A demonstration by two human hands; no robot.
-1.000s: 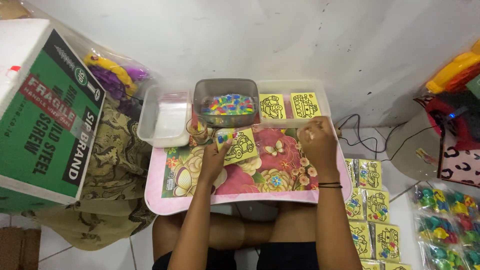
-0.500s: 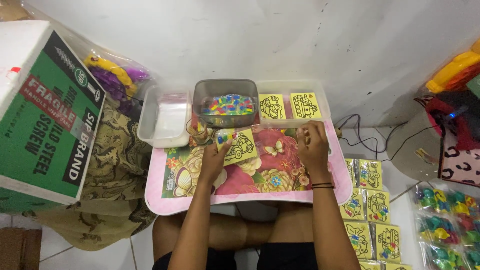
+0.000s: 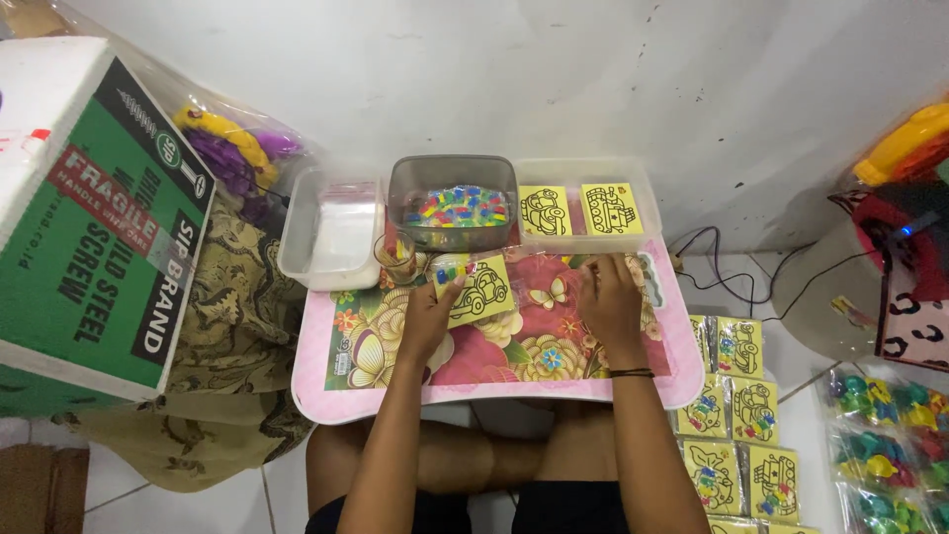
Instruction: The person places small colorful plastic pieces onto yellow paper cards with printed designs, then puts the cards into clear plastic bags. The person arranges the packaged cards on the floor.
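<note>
bare forearms, a thin dark band point(image 3: 631, 373) on the right wrist, dark shorts point(image 3: 514, 509).

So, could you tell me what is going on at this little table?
A seated person works at a pink floral tray table. Their left hand holds a yellow picture card with small coloured pieces. The right hand rests on the table. Behind are a tub of coloured pieces and more cards.

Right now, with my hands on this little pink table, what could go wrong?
The left hand holds a yellow picture card right beside a small cup; a nudge could tip the cup. The grey tub of coloured bits sits just behind and could spill if bumped. The pink table looks light and stands over your crossed legs, so shifting a knee might jolt everything.
</note>
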